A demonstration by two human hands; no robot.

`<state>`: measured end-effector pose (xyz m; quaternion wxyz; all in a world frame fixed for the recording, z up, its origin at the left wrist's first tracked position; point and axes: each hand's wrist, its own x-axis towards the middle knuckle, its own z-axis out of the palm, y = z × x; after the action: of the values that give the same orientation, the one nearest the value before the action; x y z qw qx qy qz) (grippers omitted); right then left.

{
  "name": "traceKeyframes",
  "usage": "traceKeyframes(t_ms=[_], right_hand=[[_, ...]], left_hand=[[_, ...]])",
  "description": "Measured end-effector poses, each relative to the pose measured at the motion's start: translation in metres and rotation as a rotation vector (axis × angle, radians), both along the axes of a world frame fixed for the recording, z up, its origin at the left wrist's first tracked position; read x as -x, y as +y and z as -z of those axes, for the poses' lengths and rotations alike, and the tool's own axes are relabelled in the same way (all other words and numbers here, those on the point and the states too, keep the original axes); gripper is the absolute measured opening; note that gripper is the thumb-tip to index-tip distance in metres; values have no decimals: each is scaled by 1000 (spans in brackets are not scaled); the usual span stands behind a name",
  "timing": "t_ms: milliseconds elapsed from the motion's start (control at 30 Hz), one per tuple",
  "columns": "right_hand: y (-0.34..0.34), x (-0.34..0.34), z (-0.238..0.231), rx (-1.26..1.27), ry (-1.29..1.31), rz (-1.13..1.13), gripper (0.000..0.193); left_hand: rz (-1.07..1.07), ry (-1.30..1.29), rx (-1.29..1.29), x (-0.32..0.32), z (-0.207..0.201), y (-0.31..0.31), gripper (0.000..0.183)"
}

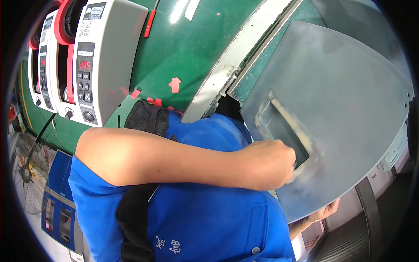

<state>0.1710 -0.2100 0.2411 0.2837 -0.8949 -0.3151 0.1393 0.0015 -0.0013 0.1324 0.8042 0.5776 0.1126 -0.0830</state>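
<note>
Left hand curls at the slot of the panel on the person's right, gripping what I cannot tell; right hand clamps the panel's lower edge; work looks part-done, pale patches rimming the slot

Left hand's fingertips hidden, right hand partly behind grey panel.

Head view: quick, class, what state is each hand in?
Left hand: closed; anything held is hidden.
Right hand: holding the panel by its edge.
</note>
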Motion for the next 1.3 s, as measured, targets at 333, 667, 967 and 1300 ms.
traceKeyframes(t_ms=[333,667,967,1300], right_hand=[[3,1,3,-15,13,-29,21],[0,-2,3,-4,-31,-37,22],[5,1,3,-14,1,-52,26],[4,0,2,-15,-87,-85,25]], left_hand=[[51,17,-53,-5,-1,13,27],[156,-163,-448,-5,17,17,23],[-268,-45,278,6,19,-6,26],[-280,-120,250,26,6,-37,27]])
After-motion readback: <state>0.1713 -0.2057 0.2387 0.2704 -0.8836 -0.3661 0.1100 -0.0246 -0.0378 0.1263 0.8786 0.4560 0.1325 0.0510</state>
